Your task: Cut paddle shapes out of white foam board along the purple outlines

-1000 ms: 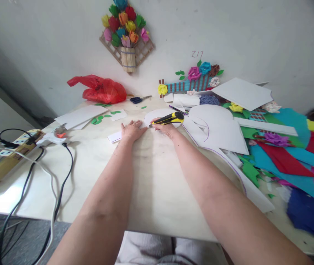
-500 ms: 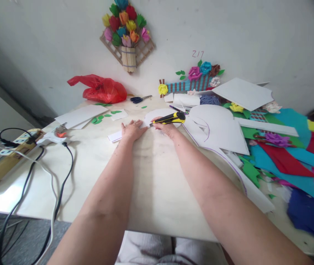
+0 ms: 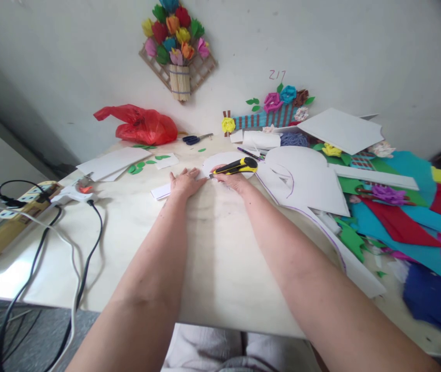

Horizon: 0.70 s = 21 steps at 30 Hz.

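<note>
My left hand (image 3: 185,183) lies flat with fingers spread on a white foam strip (image 3: 161,191) at the far middle of the table. Just right of it, my right hand (image 3: 232,181) is closed around a yellow and black utility knife (image 3: 236,166). The knife's blade end points left toward my left fingertips. A white round foam piece (image 3: 224,159) lies under and behind the knife.
Large white foam cutouts (image 3: 301,178) and a heap of coloured foam sheets (image 3: 398,222) fill the right side. Blue-handled scissors (image 3: 195,138) and a red plastic bag (image 3: 142,125) sit at the back. A power strip (image 3: 14,206) with cables (image 3: 84,258) lies left.
</note>
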Motion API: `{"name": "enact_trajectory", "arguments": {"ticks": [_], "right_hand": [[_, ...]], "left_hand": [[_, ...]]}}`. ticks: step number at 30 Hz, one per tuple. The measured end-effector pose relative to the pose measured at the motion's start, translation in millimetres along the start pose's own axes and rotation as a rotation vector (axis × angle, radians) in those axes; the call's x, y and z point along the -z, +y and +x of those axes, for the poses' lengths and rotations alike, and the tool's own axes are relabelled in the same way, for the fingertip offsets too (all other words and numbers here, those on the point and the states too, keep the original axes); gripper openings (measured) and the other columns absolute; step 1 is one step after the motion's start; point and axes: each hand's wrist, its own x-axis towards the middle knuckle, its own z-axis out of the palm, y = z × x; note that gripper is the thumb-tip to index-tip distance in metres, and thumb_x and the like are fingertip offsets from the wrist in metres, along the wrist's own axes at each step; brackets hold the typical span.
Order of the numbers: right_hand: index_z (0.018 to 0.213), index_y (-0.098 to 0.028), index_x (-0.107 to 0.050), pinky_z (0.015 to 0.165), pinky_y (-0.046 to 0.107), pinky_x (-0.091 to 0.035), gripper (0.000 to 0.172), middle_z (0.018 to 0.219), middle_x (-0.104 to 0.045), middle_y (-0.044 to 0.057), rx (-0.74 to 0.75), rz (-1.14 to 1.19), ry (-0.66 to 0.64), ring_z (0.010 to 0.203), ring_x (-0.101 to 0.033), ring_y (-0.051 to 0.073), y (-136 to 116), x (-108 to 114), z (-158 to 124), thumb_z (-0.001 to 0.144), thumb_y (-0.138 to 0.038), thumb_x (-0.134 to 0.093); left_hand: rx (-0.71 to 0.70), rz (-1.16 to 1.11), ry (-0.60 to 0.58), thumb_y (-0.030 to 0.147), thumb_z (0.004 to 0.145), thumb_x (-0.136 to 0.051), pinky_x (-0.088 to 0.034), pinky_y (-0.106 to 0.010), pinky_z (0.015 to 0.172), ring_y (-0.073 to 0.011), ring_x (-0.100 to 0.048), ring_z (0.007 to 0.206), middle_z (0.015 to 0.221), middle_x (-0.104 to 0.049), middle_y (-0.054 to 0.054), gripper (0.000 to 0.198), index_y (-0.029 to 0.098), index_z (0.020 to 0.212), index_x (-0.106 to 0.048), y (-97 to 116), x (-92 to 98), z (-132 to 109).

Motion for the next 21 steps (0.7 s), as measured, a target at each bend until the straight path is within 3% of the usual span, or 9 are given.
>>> {"name": "enact_trajectory", "arguments": {"ticks": [7,17,21], "right_hand": [[0.075,-0.020,-0.063,0.058,0.024,-0.038,0.017,0.053,-0.051,-0.006,-0.005,0.178,0.041,0.054,-0.046,0.009,-7.4,3.3,-4.3,0.059,-0.023,-0.060],[0.075,-0.021,-0.061,0.059,0.025,-0.038,0.019,0.054,-0.050,-0.005,0.026,0.101,0.089,0.055,-0.044,0.010,-7.6,-0.3,-3.9,0.057,-0.023,-0.057],[0.075,-0.021,-0.061,0.059,0.026,-0.038,0.019,0.055,-0.050,-0.005,0.026,0.096,0.089,0.056,-0.045,0.011,-6.8,0.2,-3.5,0.057,-0.025,-0.057]], "left_hand": [[0.012,-0.007,-0.022,0.060,0.086,-0.034,-0.002,-0.062,0.111,-0.0284,-0.025,0.140,0.150,-0.035,0.005,0.054,0.039,0.135,-0.044,0.8,2.3,-0.3],[0.010,-0.002,-0.013,0.063,0.086,-0.033,-0.003,-0.061,0.111,-0.0288,-0.025,0.140,0.149,-0.036,0.005,0.055,0.040,0.135,-0.045,0.7,0.7,-0.5],[-0.013,0.028,0.033,0.061,0.084,-0.037,0.004,-0.062,0.111,-0.0299,-0.019,0.142,0.150,-0.035,0.005,0.058,0.040,0.137,-0.043,-0.5,-0.5,-0.1]]}}
